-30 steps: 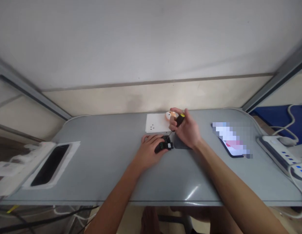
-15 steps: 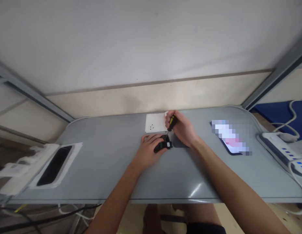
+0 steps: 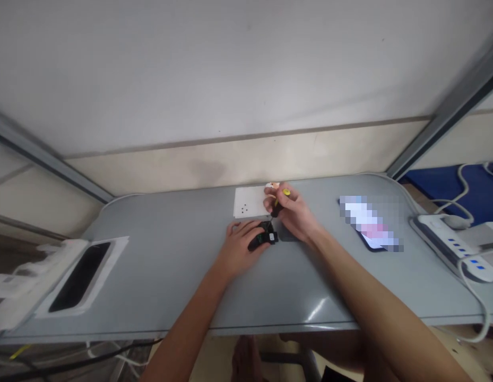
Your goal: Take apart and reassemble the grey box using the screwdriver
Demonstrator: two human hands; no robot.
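Observation:
On the grey table, my left hand (image 3: 243, 245) is closed around a small black device (image 3: 272, 237) with a white label and some green inside; its exact kind is unclear. My right hand (image 3: 296, 208) grips a black-and-yellow screwdriver (image 3: 276, 208). The tool's tip points down at the device, though I cannot tell whether it sits in a screw. Just behind the hands lies a white sheet (image 3: 251, 195) with several tiny dark pieces (image 3: 244, 208) on its left part. A dark flat piece (image 3: 288, 233) shows partly under my right hand.
To the right lie a phone (image 3: 369, 225) with its screen lit and blurred, and a power strip (image 3: 455, 246) with a white cable. At the left, a black-screened phone (image 3: 82, 276) rests on white paper beside a white power strip (image 3: 21, 289). Metal posts (image 3: 415, 135) frame the table.
My right hand has shifted its grip from a fist-like hold to the fingers, with the screwdriver's yellow end now showing above them. The left hand keeps its hold on the device.

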